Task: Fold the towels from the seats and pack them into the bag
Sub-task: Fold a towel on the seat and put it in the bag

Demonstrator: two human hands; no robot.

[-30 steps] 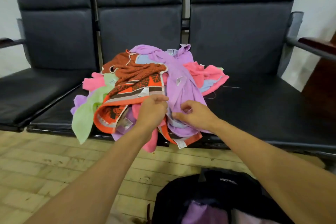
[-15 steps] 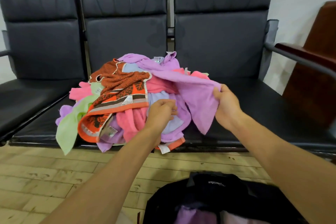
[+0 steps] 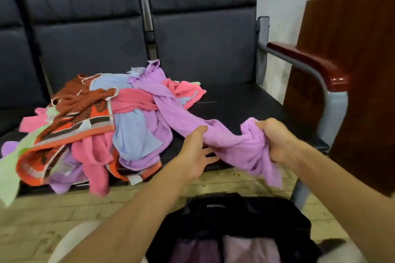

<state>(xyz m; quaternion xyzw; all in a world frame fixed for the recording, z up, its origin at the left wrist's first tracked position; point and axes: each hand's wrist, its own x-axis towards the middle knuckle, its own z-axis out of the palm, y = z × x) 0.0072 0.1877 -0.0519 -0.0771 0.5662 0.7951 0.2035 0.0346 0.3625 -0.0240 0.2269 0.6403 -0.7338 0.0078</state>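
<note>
I have a lilac towel (image 3: 188,123) drawn out from the heap of towels (image 3: 89,126), and both my hands are on it. My right hand (image 3: 277,141) has its fingers curled tight round a bunched end of the cloth, well to the right of the heap, with a loose tail hanging below my fist over the front edge of the seat (image 3: 241,102). My left hand (image 3: 195,151) sits between the heap and my right hand: the thumb lies on top of the stretched towel and the fingers are underneath, loosely spread, so the cloth is pinched between them. The far end of the lilac towel is still on the heap, running over a pink towel (image 3: 132,100) and beside a pale blue one (image 3: 132,134).

The heap lies on the black seats, its left side spilling over the front edge; an orange patterned towel (image 3: 70,132) and a light green one (image 3: 10,168) hang there. In front of the heap and to its right, on the wooden floor (image 3: 38,215), stands the black bag (image 3: 245,218), open, with lilac cloth showing inside. To the right of the heap, past the armrest (image 3: 310,64), stands a brown wooden panel (image 3: 352,70).
</note>
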